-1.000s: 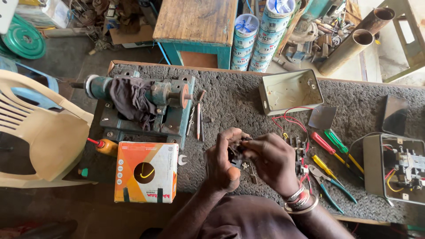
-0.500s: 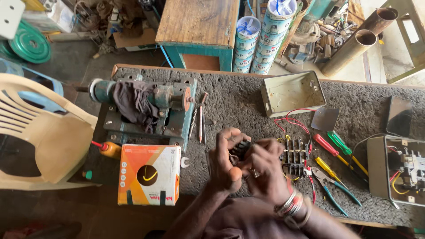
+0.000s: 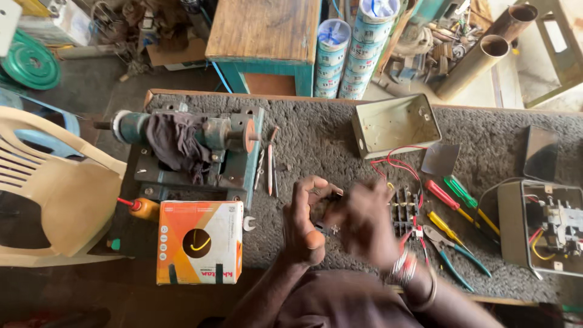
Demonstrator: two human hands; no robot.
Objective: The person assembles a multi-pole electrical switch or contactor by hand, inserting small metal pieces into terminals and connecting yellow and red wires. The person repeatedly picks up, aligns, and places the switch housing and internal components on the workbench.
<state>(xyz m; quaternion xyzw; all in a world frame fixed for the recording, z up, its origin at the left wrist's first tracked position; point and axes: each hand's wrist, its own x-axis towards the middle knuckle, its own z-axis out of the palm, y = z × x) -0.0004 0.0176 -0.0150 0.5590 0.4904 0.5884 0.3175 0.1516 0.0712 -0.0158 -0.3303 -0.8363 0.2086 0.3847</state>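
Over the middle of the grey bench, my left hand [image 3: 305, 222] pinches a small black part [image 3: 325, 211] between thumb and fingers. My right hand [image 3: 365, 223], blurred by motion, curls its fingers onto the same part from the right. It wears metal bangles at the wrist. A black terminal block [image 3: 403, 208] with red wires lies just right of my hands. Past it lie a red screwdriver [image 3: 444, 195], a green screwdriver [image 3: 463, 193], a yellow screwdriver [image 3: 445, 226] and teal-handled pliers [image 3: 454, 254].
A bench grinder [image 3: 206, 146] draped with a dark rag stands at the left. An orange and white carton [image 3: 199, 242] sits at the front edge. An empty metal box [image 3: 396, 124] is at the back, an open wired switch box [image 3: 549, 228] at the right. A plastic chair [image 3: 54, 188] stands left.
Both hands have risen a little off the bench with the small part. The right hand now moves fast and is blurred. The view has shifted slightly.
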